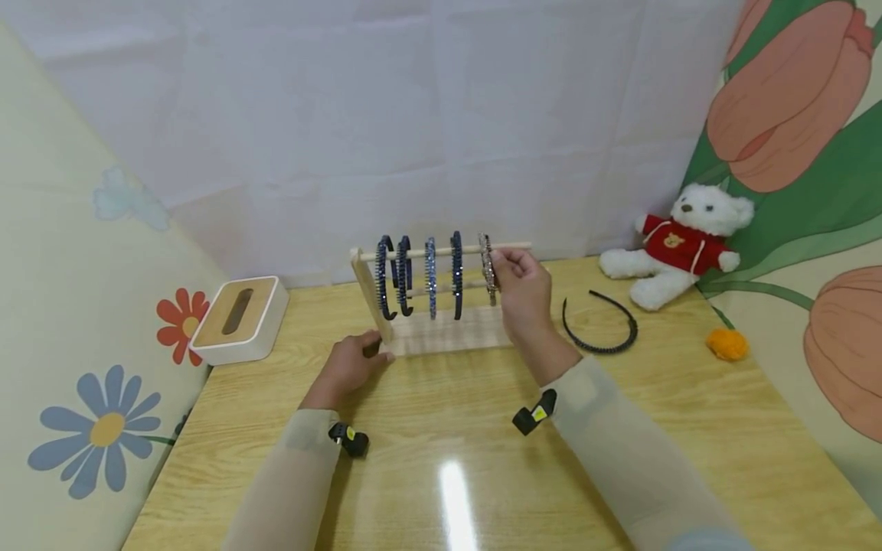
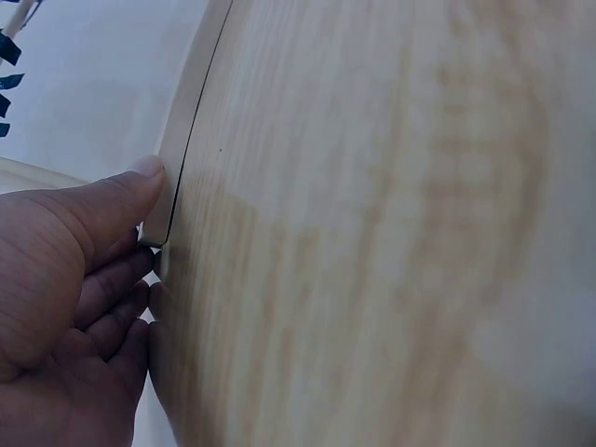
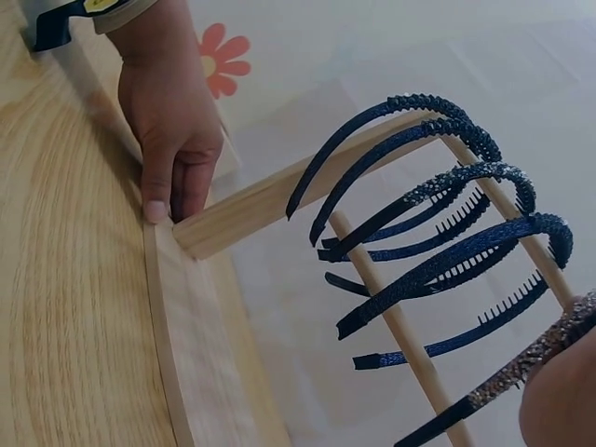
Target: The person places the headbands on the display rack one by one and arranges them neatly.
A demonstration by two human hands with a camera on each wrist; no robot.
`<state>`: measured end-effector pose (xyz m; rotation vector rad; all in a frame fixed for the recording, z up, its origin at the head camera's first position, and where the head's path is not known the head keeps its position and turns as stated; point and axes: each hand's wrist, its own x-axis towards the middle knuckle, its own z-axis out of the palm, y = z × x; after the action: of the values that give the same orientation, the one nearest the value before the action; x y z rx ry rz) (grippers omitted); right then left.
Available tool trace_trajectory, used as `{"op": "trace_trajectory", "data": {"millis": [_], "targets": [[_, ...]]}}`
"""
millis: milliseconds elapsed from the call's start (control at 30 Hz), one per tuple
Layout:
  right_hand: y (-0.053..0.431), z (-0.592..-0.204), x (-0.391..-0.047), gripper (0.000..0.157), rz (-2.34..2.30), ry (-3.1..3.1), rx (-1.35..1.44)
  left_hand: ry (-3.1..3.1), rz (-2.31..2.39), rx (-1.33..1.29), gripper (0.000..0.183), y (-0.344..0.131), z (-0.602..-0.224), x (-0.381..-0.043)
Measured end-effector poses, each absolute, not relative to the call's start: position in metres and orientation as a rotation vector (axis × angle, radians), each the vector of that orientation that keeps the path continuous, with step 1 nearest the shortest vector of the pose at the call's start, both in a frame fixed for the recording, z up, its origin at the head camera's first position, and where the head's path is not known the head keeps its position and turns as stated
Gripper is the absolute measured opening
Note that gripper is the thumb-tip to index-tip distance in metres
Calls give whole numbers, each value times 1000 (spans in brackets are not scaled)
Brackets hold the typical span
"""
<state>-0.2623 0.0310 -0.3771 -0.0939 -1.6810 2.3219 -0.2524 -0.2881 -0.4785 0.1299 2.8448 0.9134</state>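
A wooden headband rack (image 1: 448, 334) stands on the table, with an upright at its left end and headbands hanging along its rod. My left hand (image 1: 347, 366) holds the left front corner of the rack's base, thumb on the edge in the left wrist view. At the right part of the rod, my right hand (image 1: 527, 295) pinches a silvery glitter headband (image 1: 488, 268), which hangs over the rod. To its left hang a dark blue headband (image 1: 457, 275), a lighter blue glitter headband (image 1: 432, 277) and two dark toothed headbands (image 1: 383, 279) near the upright.
A black headband (image 1: 606, 349) lies on the table right of the rack. Beyond it sit a white teddy bear (image 1: 678, 241) in a red hoodie and a small orange ball-like thing (image 1: 726, 344). A white tissue box (image 1: 241, 350) with a wooden top stands at left.
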Motion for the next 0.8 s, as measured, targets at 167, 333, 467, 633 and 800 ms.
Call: {"op": "trace_trajectory", "data": {"millis": [167, 333, 467, 633, 800], "targets": [[32, -380, -261, 15, 2376, -1654, -82, 2838, 915, 127, 65, -288, -479, -253], [32, -383, -261, 15, 2397, -1630, -39, 2839, 913, 126, 65, -290, -480, -255], [32, -384, -260, 16, 2390, -1606, -7, 2840, 903, 129, 65, -290, -480, -255], [31, -384, -260, 16, 2396, -1578, -12, 2835, 901, 126, 66, -289, -479, -254], [31, -384, -259, 15, 2418, -1561, -22, 2832, 902, 117, 66, -289, -478, -253]]}}
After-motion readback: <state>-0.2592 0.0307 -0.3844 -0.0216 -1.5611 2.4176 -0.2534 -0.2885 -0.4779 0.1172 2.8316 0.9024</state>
